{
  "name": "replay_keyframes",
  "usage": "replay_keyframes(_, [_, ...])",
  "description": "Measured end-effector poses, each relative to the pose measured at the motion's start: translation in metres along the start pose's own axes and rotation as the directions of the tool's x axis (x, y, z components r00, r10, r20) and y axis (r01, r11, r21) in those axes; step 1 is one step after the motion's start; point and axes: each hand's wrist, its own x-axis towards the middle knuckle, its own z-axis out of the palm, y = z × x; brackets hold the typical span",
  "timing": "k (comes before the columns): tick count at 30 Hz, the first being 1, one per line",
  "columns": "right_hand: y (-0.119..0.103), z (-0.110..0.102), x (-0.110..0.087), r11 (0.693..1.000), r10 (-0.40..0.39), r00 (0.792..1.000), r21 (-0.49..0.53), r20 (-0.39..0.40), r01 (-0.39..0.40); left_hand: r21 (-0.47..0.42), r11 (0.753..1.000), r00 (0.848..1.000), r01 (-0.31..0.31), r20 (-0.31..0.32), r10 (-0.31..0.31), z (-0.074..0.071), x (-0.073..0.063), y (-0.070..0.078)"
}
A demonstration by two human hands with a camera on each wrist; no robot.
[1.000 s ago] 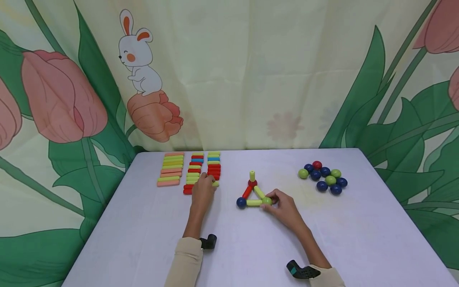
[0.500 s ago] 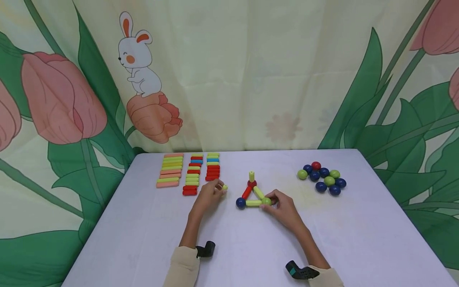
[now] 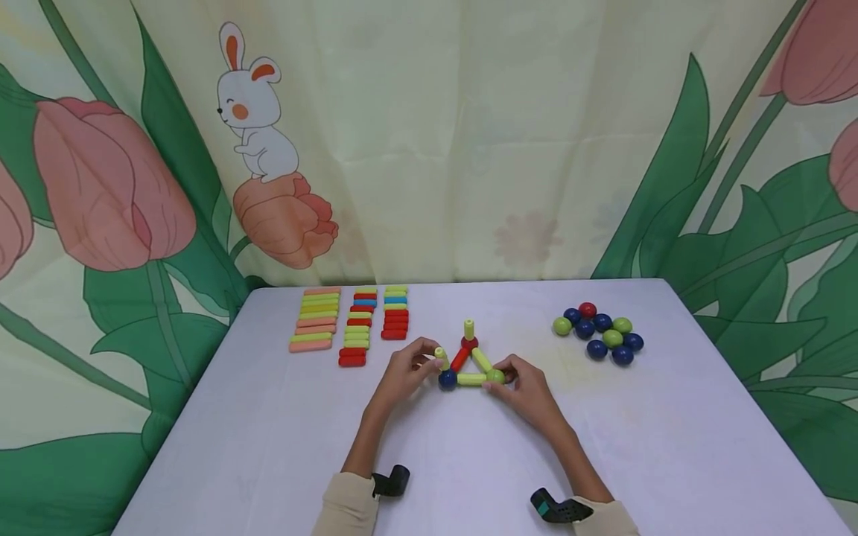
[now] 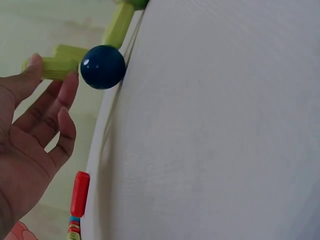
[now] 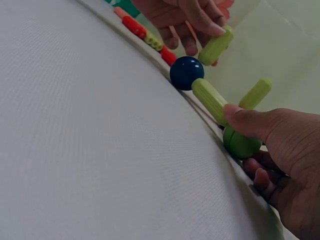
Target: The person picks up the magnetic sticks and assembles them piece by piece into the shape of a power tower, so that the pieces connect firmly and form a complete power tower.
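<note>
A triangle of sticks and balls lies on the table. Its corners are a dark blue ball (image 3: 447, 380), a green ball (image 3: 495, 377) and a red ball (image 3: 470, 343). Two light green sticks and one red stick (image 3: 459, 360) join them. A short light green stick (image 3: 469, 328) stands upright on the red ball. My left hand (image 3: 405, 374) pinches another light green stick (image 5: 216, 46), nearly upright right at the blue ball; I cannot tell whether it is seated in it. With thumb and fingers, my right hand (image 3: 531, 388) grips the green ball.
Left of the triangle, short sticks lie in two columns, including red sticks (image 3: 395, 325). Longer sticks (image 3: 316, 314) form a column farther left. Loose balls (image 3: 602, 323) cluster at the back right. A printed curtain (image 3: 429, 149) hangs behind the table's far edge.
My left hand has taken a light green stick from the nearer end of the right short-stick column and carried it right to the blue ball. My right hand has stayed on the green ball.
</note>
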Motion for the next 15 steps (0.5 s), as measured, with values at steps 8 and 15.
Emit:
replay_keyframes(8, [0.0006, 0.0018, -0.0008, 1.0, 0.007, 1.0, -0.018, -0.001, -0.007, 0.011, 1.0, 1.0, -0.023, 0.016, 0.023, 0.0064, -0.0022, 0.0003])
replay_keyframes(15, [0.0001, 0.0026, 0.0, 1.0, 0.006, 1.0, -0.03, -0.007, -0.006, 0.069, 0.997, 0.999, -0.041, 0.023, 0.039, 0.0065, -0.0037, 0.004])
